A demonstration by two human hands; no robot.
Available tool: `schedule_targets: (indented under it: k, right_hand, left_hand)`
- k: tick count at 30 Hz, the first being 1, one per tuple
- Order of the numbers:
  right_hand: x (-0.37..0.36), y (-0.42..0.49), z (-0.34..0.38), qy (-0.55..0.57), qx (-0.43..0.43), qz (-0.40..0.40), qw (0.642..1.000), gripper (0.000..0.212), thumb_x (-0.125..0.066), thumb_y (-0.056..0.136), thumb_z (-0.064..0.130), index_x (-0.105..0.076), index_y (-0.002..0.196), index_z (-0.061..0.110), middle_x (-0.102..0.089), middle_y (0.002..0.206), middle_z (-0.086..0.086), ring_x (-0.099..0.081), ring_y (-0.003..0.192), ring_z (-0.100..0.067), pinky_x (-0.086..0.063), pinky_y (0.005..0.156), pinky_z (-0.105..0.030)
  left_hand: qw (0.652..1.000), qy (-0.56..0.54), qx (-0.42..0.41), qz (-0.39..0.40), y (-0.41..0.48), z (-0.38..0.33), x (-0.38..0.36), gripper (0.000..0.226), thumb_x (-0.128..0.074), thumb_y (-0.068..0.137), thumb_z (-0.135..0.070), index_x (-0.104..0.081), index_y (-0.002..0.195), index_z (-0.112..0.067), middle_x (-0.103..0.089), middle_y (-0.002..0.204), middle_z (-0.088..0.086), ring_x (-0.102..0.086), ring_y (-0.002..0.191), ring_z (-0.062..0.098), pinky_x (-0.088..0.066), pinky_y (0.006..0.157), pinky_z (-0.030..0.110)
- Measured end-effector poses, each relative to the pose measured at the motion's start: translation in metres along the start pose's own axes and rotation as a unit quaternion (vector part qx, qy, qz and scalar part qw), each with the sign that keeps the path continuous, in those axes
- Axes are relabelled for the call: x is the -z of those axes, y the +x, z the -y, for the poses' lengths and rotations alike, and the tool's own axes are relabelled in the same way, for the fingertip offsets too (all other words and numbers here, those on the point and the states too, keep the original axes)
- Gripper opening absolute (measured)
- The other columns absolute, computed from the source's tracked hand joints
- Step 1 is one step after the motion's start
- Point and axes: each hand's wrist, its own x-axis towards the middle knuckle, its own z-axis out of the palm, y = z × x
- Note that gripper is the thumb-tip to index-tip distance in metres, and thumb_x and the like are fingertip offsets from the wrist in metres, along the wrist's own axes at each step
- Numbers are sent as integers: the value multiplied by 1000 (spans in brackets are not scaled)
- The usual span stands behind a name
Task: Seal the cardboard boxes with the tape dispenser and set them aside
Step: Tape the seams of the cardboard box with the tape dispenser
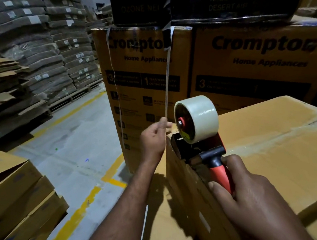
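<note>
Gripping tape dispenser [197, 127], right hand [250, 192] curled round handle, at box [277, 144] edge mid-frame, likely starting seam | left hand [154, 138] pinching hanging strip [166, 82], probably pulling it clear

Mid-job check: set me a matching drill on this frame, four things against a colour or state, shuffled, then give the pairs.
Things:
1. tape roll
2. dispenser handle
3. left hand
4. floor line

Colour or state:
A. yellow
B. pinches a thin strip
C. red, held by the right hand
D. whitish

Pairs: 1-D, 2-C, 3-B, 4-A.
</note>
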Motion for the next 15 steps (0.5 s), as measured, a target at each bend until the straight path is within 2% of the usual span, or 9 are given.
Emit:
schedule_targets:
  k: [2, 5, 10, 13, 15]
  right_hand:
    - [0, -1, 4, -9, -3, 5, 1000, 35, -46, 98, 55, -14, 108, 47, -57, 77, 11, -57, 66, -3, -40, 51, -18]
    - [-1, -3, 10, -24, -5, 4, 1000, 34, -46, 98, 54, -16, 108, 44, -55, 73, 9, -56, 63, -5, -38, 49, -19]
    - [-4, -2, 22, -48, -9, 1, 999, 34, -45, 99, 52, -15, 112, 42, -54, 75, 11, -55, 62, -4, -39, 50, -18]
    - [-5, -2, 31, -66, -18, -5, 998, 35, -45, 100, 51, -13, 107, 43, -52, 73, 9, -53, 59, -4, -36, 48, -17]
    - [-7, -1, 35, -72, -23, -13, 997, 34, -47, 99, 50, -16, 111, 41, -51, 73, 9, -53, 59, -6, -40, 49, -20]
  left_hand:
    - [996, -30, 44, 77, -6, 3, -13, 26, -56, 104, -24, -73, 83, -25, -74, 74, -12, -70, 74, 1, -55, 60, 23]
    - [992, -60, 79, 74, -2, 18, -22, 25, -59, 103, -16, -73, 84, -25, -76, 75, -9, -72, 76, 7, -56, 61, 26]
    - [988, -98, 109, 51, 4, 35, -27, 22, -57, 94, -30, -76, 86, -24, -76, 85, 3, -73, 92, 32, -62, 75, 46]
    - [987, -117, 102, 50, 3, 36, -30, 25, -56, 91, -29, -79, 79, -31, -76, 79, -8, -73, 86, 20, -60, 75, 45]
    - [988, -112, 101, 41, 7, 40, -29, 24, -58, 90, -29, -76, 76, -23, -74, 74, -8, -71, 81, 20, -58, 74, 45]
